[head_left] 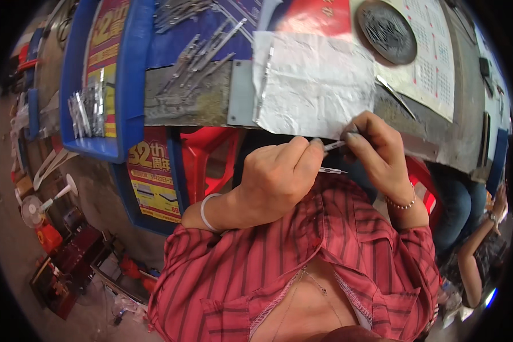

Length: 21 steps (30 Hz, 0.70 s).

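My left hand (282, 174), wearing a white wristband, is closed over the table's front edge. My right hand (376, 145), with a beaded bracelet, pinches beside it. Between their fingertips runs a small narrow metal strip (334, 146), its ends hidden by the fingers. From below my left fingers a slim pointed metal tool (332, 170) sticks out, tip toward the right; its other end is hidden in that hand. A crumpled white sheet (316, 80) lies just beyond both hands, with a thin metal strip (266, 80) along its left side.
Loose metal strips (202, 54) lie in a heap at the far left of the sheet. A blue tray (132, 85) holds several more strips. At the far right are a round dark dish (407, 43) of small parts and tweezers (396, 97). Red stools (208, 151) stand below the table.
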Each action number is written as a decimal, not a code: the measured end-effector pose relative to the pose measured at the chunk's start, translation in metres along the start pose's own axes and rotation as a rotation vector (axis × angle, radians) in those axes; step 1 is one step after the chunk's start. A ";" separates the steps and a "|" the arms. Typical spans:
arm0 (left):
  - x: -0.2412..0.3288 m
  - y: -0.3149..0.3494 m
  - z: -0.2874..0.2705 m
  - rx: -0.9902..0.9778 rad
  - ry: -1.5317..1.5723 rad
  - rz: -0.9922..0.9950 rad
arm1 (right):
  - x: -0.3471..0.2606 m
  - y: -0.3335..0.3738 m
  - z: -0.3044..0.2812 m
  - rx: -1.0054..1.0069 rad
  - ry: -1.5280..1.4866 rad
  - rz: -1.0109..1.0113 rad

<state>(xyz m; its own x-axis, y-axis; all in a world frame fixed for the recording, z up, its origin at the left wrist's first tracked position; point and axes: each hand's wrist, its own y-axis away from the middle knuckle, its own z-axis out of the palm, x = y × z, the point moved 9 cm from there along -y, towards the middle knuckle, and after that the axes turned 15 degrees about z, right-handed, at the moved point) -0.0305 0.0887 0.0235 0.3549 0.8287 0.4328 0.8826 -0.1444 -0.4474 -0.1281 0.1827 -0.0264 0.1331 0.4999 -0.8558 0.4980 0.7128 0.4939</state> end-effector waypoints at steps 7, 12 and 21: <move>-0.078 0.029 -0.062 0.201 0.231 -0.446 | 0.008 0.005 -0.016 0.040 -0.267 0.046; -0.135 0.052 -0.099 0.321 0.202 -0.601 | 0.013 0.009 0.000 0.002 -0.193 0.027; -0.142 0.027 -0.072 0.110 -0.157 -0.407 | 0.028 0.024 -0.005 0.061 -0.063 0.027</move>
<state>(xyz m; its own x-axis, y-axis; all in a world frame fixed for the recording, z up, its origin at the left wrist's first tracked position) -0.0351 -0.0718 0.0067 -0.0725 0.8793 0.4707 0.8996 0.2614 -0.3498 -0.1168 0.2164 -0.0381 0.1998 0.4856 -0.8510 0.5444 0.6671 0.5085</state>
